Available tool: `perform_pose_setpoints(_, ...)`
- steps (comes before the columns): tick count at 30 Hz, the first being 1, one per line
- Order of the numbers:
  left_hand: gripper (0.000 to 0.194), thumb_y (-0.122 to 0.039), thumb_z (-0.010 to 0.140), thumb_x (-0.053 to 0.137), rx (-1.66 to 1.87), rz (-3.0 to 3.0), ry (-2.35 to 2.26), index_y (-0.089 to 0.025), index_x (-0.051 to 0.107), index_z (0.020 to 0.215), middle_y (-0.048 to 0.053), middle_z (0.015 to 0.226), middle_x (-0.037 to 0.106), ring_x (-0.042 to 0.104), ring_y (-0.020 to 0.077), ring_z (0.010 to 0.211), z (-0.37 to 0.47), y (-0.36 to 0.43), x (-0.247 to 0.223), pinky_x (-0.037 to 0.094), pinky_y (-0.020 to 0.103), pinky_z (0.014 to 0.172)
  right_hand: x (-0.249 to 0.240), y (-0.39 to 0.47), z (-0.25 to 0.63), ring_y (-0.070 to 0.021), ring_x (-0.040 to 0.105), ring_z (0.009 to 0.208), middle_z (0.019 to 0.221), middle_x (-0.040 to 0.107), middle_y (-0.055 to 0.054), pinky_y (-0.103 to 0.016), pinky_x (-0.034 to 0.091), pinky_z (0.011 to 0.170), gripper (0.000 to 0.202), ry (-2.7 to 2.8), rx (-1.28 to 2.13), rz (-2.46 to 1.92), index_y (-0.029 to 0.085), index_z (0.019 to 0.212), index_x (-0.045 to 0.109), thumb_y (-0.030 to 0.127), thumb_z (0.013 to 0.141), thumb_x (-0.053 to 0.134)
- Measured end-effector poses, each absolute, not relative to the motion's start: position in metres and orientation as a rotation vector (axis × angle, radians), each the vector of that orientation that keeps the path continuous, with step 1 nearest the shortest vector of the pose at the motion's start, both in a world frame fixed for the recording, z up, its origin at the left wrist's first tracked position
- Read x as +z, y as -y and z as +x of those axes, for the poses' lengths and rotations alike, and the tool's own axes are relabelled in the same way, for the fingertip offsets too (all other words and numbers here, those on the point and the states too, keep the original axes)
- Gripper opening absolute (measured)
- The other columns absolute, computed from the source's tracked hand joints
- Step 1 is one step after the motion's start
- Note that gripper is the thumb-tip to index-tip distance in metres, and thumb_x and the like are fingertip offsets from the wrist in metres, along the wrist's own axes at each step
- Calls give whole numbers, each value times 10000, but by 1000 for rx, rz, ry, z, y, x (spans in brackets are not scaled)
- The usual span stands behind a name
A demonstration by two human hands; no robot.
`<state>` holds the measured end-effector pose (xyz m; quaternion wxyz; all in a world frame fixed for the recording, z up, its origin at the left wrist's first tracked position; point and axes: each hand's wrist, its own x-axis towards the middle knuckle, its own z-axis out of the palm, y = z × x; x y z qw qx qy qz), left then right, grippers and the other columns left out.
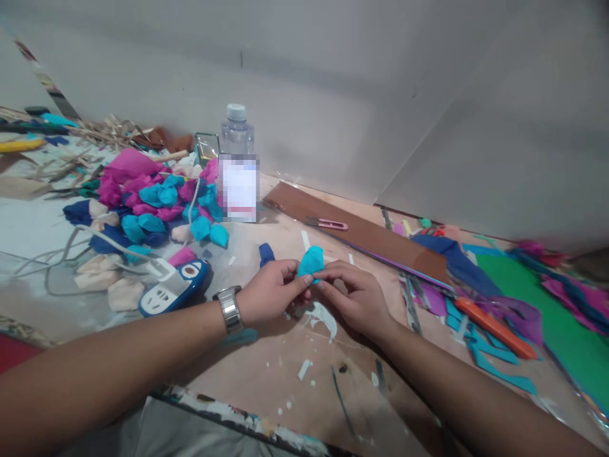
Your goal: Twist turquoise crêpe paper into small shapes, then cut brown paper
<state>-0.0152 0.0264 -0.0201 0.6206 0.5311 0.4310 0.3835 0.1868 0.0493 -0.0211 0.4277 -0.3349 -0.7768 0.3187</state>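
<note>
A light-blue crumpled paper petal (311, 261) is pinched between my two hands above the middle of the table. My left hand (269, 291), with a metal watch at its wrist, closes thumb and fingers on the petal's lower left side. From the right, my right hand (354, 297) grips its lower edge between thumb and forefinger. A dark blue paper piece (266, 254) lies just behind my left hand. Below the hands, white smears (324, 320) and small white scraps (304, 369) mark the tabletop.
Left is a heap of pink, blue and cream paper pieces (166, 190), beside a corded power strip (176, 289). A bottle (236, 133) stands behind a blurred-out panel (239, 188). Pink thread snips (332, 225) rest on brown sheets (361, 238); an orange cutter (495, 327) lies right.
</note>
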Motion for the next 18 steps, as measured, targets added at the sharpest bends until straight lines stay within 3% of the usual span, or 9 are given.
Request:
perform_pose_setpoints(9, 486, -591, 842, 765, 881, 1165, -910, -117, 657, 864, 60, 787, 686, 641, 117, 629, -16, -25, -25, 534, 240, 592, -19, -40, 180, -159, 713, 709, 774, 775, -17, -278, 564, 704, 65, 1764, 1040, -907, 217, 910, 754, 278, 898, 773)
perform_pose_setpoints(18, 369, -480, 916, 702, 897, 1306, -945, -118, 693, 845, 57, 772, 684, 618, 130, 667, -17, -23, -19, 500, 241, 628, -23, -40, 178, -194, 716, 724, 762, 768, -35, -328, 585, 717, 168, 1644, 1131, -952, 215, 810, 729, 351, 846, 821)
